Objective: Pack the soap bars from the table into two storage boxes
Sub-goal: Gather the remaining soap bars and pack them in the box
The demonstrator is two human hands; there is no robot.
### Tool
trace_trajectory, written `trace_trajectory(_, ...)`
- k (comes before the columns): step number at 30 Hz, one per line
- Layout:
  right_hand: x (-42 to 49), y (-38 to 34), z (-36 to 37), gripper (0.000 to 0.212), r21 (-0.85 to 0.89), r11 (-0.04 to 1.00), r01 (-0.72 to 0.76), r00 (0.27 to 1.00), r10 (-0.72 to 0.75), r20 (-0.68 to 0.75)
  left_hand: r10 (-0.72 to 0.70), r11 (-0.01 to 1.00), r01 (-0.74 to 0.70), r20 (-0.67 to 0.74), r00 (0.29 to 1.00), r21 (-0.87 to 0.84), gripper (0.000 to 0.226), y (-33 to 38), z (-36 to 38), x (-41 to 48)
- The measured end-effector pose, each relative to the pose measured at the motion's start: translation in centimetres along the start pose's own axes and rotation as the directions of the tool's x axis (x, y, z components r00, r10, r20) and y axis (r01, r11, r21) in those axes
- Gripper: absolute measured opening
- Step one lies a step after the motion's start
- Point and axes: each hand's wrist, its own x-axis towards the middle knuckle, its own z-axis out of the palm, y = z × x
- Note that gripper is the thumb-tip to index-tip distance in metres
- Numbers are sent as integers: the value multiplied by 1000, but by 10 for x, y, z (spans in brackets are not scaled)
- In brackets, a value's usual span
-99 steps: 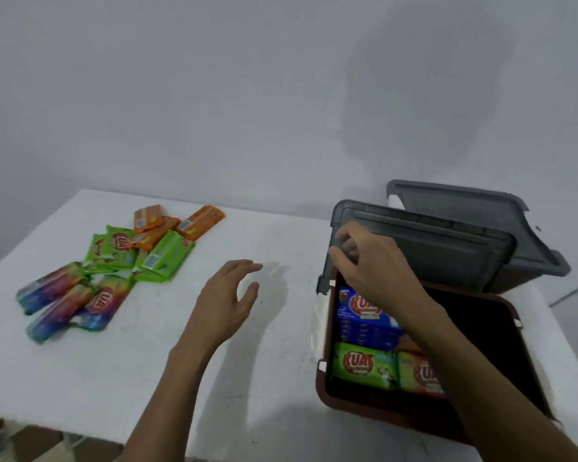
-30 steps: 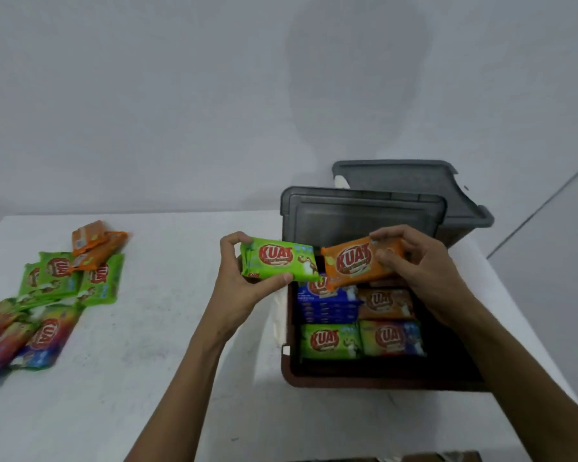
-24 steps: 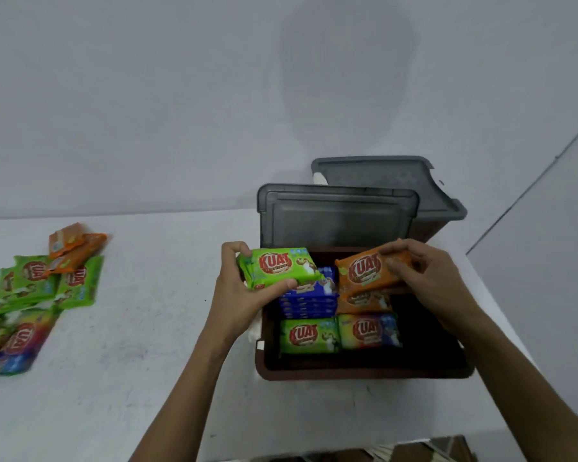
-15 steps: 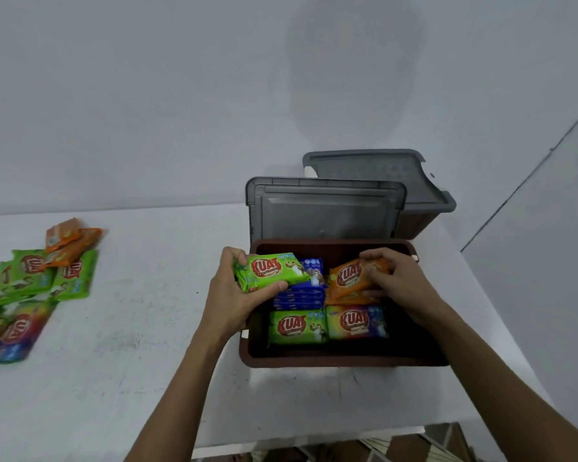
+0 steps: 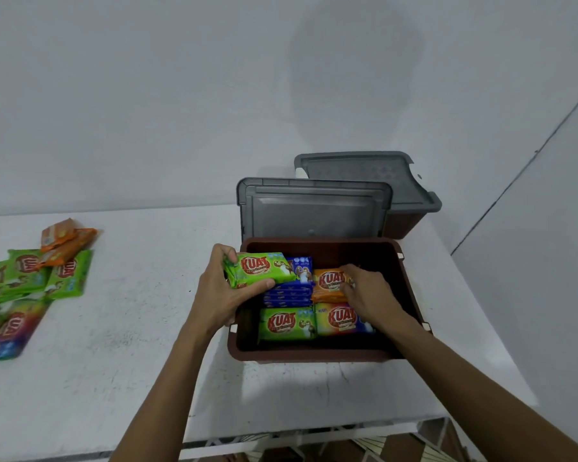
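Okay so our left hand (image 5: 221, 295) is curling its fingers (image 5: 222, 253) round a green soap bar (image 5: 259, 269) at its left end, just over the blue stack (image 5: 289, 291) in the storage box (image 5: 314, 353). Our right hand (image 5: 371, 295) is pinching an orange soap bar (image 5: 329, 283) inside it. We're guessing they're light and stiff, with slick wrappers. Loose bars (image 5: 64, 278) are lying on the counter (image 5: 131, 328), well left of our fingers.

White flat-topped table (image 5: 131, 361) is carrying everything, its top showing grey scuff marks. Open brown plastic storage box (image 5: 314, 355) is sitting on the right half, with its hinged grey plastic lid (image 5: 314, 208) standing up at the back. Second brown plastic box (image 5: 402, 225) is sitting just behind it at the far right corner, topped by a grey perforated lid (image 5: 364, 171). A loose cluster is lying at the left edge, packs overlapping: orange soap bars (image 5: 65, 235) farthest back, green soap bars (image 5: 69, 275) in the middle, rainbow-coloured soap bars (image 5: 12, 328) nearest.
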Motion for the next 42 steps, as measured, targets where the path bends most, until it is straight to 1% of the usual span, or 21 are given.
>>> trace_trajectory(3,1,0,-1,42,-27,1000,-13,1000,13,21,7,1000,-7,0,1000,10,55,0,-2,0)
trace_trajectory(5,0,-5,-5,45,-27,999,-43,999,44,22,14,1000,-14,-9,1000,-14,54,1,-2,-1)
trace_trajectory(7,-2,-13,-7,49,-21,998,-59,997,58,-48,19,999,-19,-4,1000,-44,52,1,-1,-3)
trace_trajectory(9,-7,-27,-9,47,-18,1000,10,980,-14,-201,28,998,-27,7,1000,-53,52,1,-2,-5)
trace_trajectory(10,-10,-35,-11,43,24,996,83,962,-74,-262,35,998,-35,7,999,-52,52,1,-3,-5)
trace_trajectory(11,-13,-45,-14,39,120,978,170,953,-132,-274,46,998,-46,5,999,-50,52,2,-3,-6)
trace_trajectory(12,-15,-55,-18,37,274,935,223,961,-164,-221,60,997,-59,4,998,-52,52,4,-3,-6)
trace_trajectory(13,-16,-64,-20,35,466,859,212,977,-180,-113,71,996,-71,9,997,-58,53,5,-3,-7)
trace_trajectory(14,-16,-70,-20,34,644,751,143,980,-198,13,80,995,-78,19,997,-67,54,7,-3,-7)
trace_trajectory(15,-16,-74,-18,34,764,643,49,974,-200,106,87,994,-84,29,996,-73,54,8,-2,-8)
trace_trajectory(17,-16,-78,-16,32,880,466,-94,962,-184,200,111,992,-107,45,993,-68,53,7,0,-9)
trace_trajectory(18,-16,-78,-15,29,906,400,-139,960,-171,223,120,992,-117,52,991,-56,52,6,0,-9)
trace_trajectory(19,-17,-79,-16,27,920,350,-176,957,-158,243,124,992,-123,64,990,-32,52,5,-1,-8)
trace_trajectory(21,-19,-75,-16,23,929,305,-211,956,-135,261,138,987,-145,98,986,70,54,1,-4,-5)
trace_trajectory(23,-21,-68,-18,22,919,324,-223,957,-107,270,141,970,-164,136,981,179,58,-2,-7,-3)
trace_trajectory(24,-23,-64,-18,21,907,360,-220,958,-98,271,135,963,-162,136,981,215,58,-4,-9,-3)
trace_trajectory(28,-31,-53,-19,21,835,515,-193,956,-92,277,159,933,-164,43,986,320,44,-16,-15,-1)
trace_trajectory(31,-34,-50,-15,20,787,592,-173,954,-98,283,195,906,-200,51,979,374,38,-26,-18,1)
trace_trajectory(35,-33,-49,-3,20,724,672,-156,956,-82,283,198,899,-206,62,978,386,34,-34,-18,1)
trace_trajectory(38,-28,-50,5,22,689,709,-153,947,-93,307,195,900,-206,66,979,385,33,-34,-17,0)
trace_trajectory(42,-18,-51,18,20,558,821,-117,938,-93,333,190,909,-199,62,980,367,39,-33,-16,-1)
